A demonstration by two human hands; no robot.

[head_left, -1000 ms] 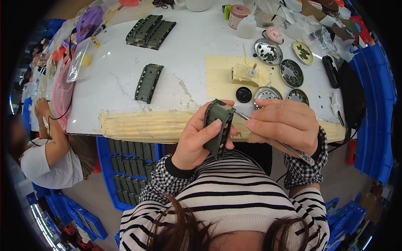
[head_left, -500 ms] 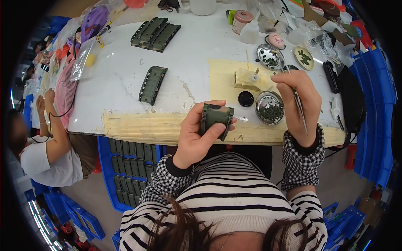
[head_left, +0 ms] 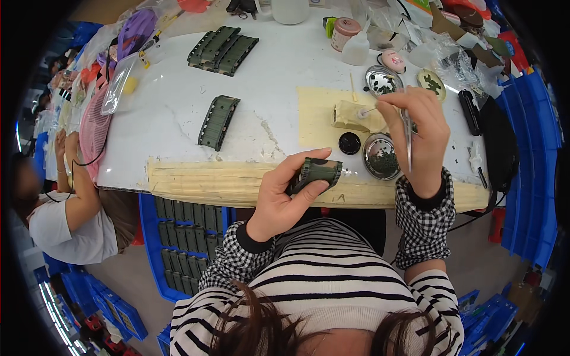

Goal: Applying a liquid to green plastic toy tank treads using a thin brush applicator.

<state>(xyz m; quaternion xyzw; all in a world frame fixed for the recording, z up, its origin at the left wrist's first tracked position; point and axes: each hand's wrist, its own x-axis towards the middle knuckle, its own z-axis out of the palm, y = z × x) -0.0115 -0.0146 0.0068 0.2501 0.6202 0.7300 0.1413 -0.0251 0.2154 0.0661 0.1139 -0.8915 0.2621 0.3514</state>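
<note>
My left hand (head_left: 284,193) is closed around a dark green camouflage curved piece (head_left: 320,170) with ridged edges, thumb across its near side. It is held just above the table's front edge. My right hand (head_left: 423,133) has metal tweezers (head_left: 408,142) lying along the palm, while its fingertips pinch a thin stick (head_left: 371,110). That stick slants into a small whitish container (head_left: 361,113) set in a tape-covered block (head_left: 347,116). Under the right hand, partly hidden, is a round metal dish (head_left: 380,153) of small dark green bits. A small black round pot (head_left: 349,143) stands beside it.
One green curved piece (head_left: 218,123) lies at left, several more (head_left: 222,50) behind. Farther right are another metal dish (head_left: 380,79), a pale dish (head_left: 431,83) and a squeeze bottle (head_left: 356,47). A blue crate (head_left: 151,249) of green pieces sits below; a person (head_left: 74,219) works at left.
My right hand has moved left and taken the stick, which stood upright in the container and now slants. My left hand has tilted the green piece and lowered it slightly.
</note>
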